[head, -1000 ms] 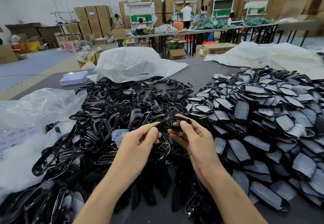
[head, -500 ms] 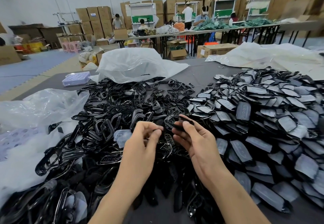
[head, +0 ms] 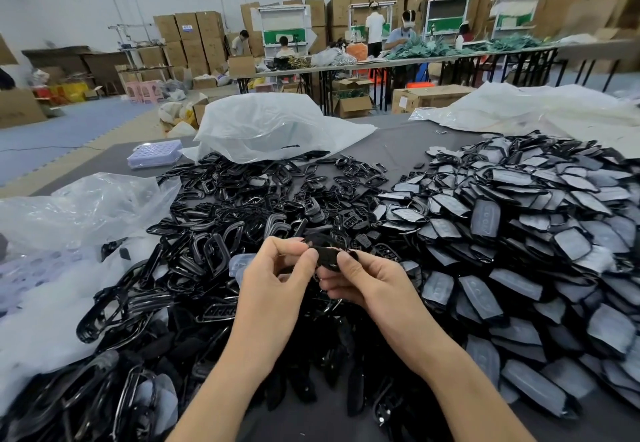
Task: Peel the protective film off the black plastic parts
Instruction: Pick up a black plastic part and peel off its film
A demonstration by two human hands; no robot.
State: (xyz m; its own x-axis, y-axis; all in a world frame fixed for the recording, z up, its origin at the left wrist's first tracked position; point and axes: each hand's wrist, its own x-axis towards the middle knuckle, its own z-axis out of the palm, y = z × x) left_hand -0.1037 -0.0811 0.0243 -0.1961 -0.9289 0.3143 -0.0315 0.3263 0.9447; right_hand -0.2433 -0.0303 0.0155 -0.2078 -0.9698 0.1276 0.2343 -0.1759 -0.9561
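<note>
- Pinching one black plastic part (head: 327,251) between them, left hand (head: 277,286) and right hand (head: 367,282) grip it above the table (head: 398,151).
- Film-covered parts (head: 519,234) heap toward the right edge.

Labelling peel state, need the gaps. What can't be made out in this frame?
Head view:
- black part: mostly covered by the left hand and right hand; film on it or not, cannot tell.
- white bag: hides whatever lies under it.
- filmed pile: cut off by the right edge.
- far table: items too small and blurred.
</note>
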